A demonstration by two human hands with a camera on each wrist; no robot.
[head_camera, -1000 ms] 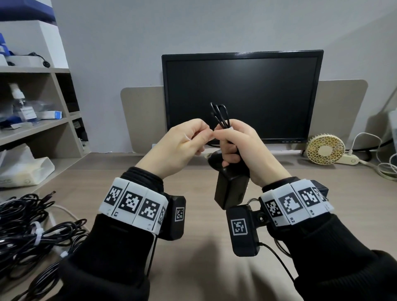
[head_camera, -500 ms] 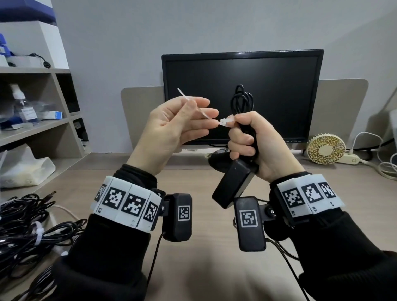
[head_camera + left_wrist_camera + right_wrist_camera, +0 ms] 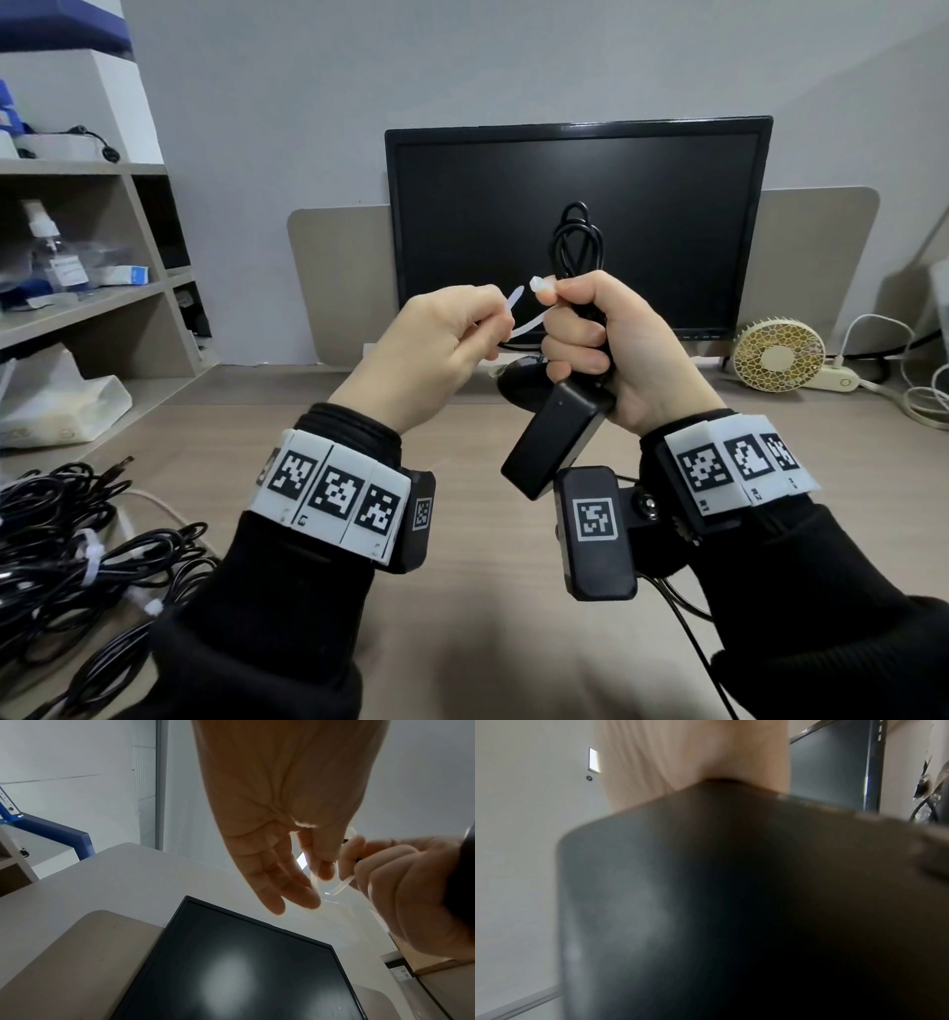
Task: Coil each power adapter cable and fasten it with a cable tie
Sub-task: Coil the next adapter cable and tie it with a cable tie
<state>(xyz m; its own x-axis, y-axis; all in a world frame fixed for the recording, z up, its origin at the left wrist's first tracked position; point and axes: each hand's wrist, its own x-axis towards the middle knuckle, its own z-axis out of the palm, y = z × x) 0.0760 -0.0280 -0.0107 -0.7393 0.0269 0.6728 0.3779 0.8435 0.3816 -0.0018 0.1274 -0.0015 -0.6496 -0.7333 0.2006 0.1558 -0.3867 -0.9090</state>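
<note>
Item: white cable tie (image 3: 518, 321), held in mid-air before the monitor (image 3: 575, 231). Since half a second ago its free tail is seen lowered from an upward slant and bent back toward the head, which is pinned at the top of the right fist — threading is judged imminent, fastening not yet done.

Left hand (image 3: 436, 354): fingers curled, tail pinched between thumb and fingertips (image 3: 323, 872); the remaining fingers are left loosely extended.

Right hand (image 3: 616, 354): fist closed tightly round the coiled cable (image 3: 577, 246), loops protruding above; the black adapter (image 3: 552, 452) is hung below the fist, tilted.

Also recorded: bundled cables (image 3: 67, 560) on the desk (image 3: 462, 642), far left — some already tied.
</note>
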